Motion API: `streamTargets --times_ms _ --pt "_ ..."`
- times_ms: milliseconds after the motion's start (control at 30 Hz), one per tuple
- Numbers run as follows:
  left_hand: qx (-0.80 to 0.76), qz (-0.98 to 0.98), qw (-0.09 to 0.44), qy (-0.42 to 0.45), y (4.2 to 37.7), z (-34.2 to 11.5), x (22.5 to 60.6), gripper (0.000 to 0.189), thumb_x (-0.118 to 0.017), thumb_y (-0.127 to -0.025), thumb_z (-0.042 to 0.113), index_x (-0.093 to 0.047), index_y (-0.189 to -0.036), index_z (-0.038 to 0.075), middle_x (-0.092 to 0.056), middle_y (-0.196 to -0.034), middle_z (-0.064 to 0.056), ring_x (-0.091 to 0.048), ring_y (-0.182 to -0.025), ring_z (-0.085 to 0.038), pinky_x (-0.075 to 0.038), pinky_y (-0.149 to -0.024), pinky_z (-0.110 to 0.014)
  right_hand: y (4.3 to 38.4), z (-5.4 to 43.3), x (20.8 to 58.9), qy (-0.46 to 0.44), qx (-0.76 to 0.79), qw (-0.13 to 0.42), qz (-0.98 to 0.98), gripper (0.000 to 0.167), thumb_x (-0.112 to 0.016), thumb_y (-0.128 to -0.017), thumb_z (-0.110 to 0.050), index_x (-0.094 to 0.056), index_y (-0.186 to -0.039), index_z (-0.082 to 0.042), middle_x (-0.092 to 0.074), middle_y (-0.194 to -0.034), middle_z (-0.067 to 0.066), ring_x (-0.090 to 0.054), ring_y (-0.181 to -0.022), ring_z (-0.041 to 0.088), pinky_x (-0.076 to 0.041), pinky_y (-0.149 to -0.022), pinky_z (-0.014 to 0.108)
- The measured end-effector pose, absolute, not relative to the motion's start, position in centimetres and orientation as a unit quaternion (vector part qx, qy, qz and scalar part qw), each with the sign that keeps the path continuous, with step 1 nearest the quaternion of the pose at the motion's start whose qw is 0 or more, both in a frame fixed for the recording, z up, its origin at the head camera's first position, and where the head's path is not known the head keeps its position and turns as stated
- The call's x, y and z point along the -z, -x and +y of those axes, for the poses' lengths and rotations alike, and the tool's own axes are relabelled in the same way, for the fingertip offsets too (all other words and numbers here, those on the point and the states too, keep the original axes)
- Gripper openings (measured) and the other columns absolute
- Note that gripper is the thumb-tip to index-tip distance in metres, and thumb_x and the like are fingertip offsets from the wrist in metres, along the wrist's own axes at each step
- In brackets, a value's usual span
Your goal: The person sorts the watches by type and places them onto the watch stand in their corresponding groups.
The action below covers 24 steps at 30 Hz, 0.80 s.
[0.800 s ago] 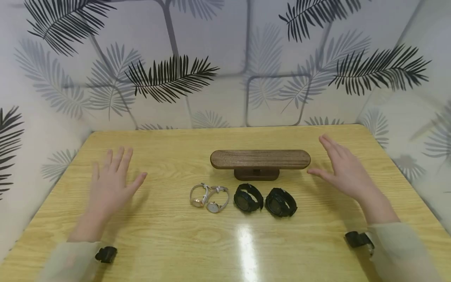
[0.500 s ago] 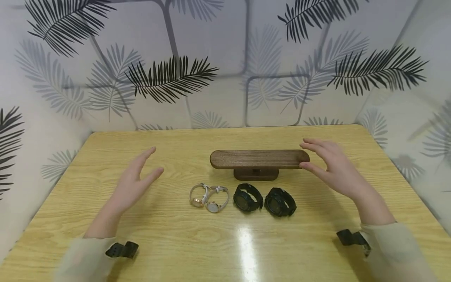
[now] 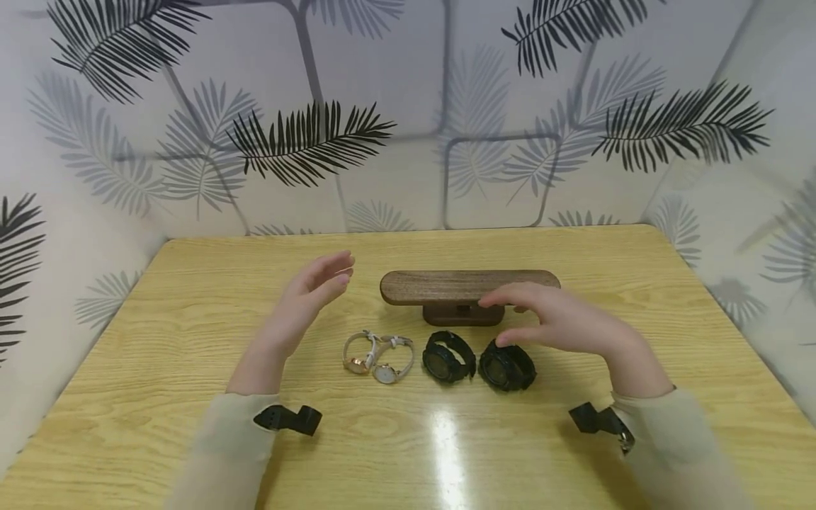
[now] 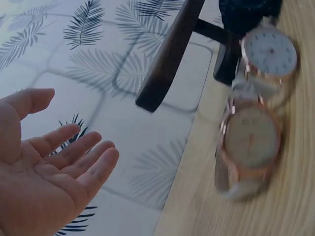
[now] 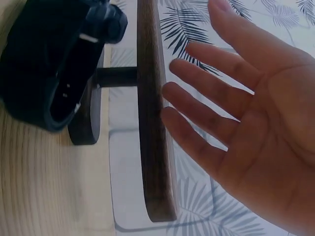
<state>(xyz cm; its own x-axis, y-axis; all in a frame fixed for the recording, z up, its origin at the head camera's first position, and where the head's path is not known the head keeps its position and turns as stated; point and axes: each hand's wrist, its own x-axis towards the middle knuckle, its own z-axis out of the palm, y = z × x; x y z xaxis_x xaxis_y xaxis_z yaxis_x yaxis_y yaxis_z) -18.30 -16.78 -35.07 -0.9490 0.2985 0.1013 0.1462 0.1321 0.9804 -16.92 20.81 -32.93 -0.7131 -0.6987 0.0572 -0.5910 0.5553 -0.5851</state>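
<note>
Looking forward and down from the head; closer from each wrist; sharing the wooden stand (image 3: 440,287), upper middle at left wrist.

Pale cream sleeves (image 3: 236,439) are worn with black straps (image 3: 285,418) that have blocky ends.

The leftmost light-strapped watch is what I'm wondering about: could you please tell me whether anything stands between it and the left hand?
Nothing visible stands between the left hand and the leftmost light-strapped watch; only tabletop shows between them. The wooden stand is farther back, to the right.
</note>
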Motion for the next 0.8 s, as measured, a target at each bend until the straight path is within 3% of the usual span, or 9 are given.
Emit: streamTargets --times_ms 200,433,600,800 --pt "-0.684 0.721 0.057 -0.101 19.2 -14.2 35.2 0.045 -0.052 -0.100 0.020 -0.043 -0.141 0.003 -0.042 -0.144 -0.010 -0.040 -0.132 -0.025 -0.037 -0.107 -0.036 17.2 19.8 33.6 0.385 0.276 0.139 0.870 0.056 -0.068 -0.086 -0.041 -0.054 -0.135 -0.015 -0.054 -0.134 0.000 -0.051 -0.121 0.025 -0.042 -0.100 0.047" --pt "-0.665 0.738 0.067 -0.095 20.0 -12.5 35.8 0.043 -0.052 -0.100 0.019 -0.045 -0.140 0.007 -0.044 -0.142 -0.009 -0.041 -0.131 -0.027 -0.036 -0.107 -0.038 17.2 19.2 34.2 0.403 0.234 0.179 0.867 0.064 -0.070 -0.084 -0.040 -0.051 -0.139 -0.013 -0.051 -0.138 0.001 -0.044 -0.128 0.025 -0.039 -0.104 0.046" --pt "-0.632 0.764 0.068 -0.111 20.3 -11.9 36.7 0.045 -0.058 -0.097 0.019 -0.047 -0.140 0.011 -0.047 -0.141 -0.005 -0.045 -0.127 -0.022 -0.037 -0.106 -0.041 17.1 18.9 34.5 0.425 0.206 0.177 0.864 0.068 -0.076 -0.079 -0.033 -0.051 -0.138 -0.011 -0.050 -0.139 0.004 -0.045 -0.127 0.027 -0.039 -0.104 0.046" --pt "-0.628 0.764 0.070 -0.133 20.6 -11.4 37.4 0.049 -0.064 -0.093 0.011 -0.048 -0.138 0.002 -0.047 -0.141 -0.013 -0.044 -0.130 -0.023 -0.040 -0.104 -0.037 17.1 18.6 34.9 0.439 0.182 0.170 0.863 0.065 -0.080 -0.076 -0.023 -0.055 -0.134 -0.008 -0.056 -0.132 0.004 -0.050 -0.121 0.027 -0.041 -0.101 0.047"
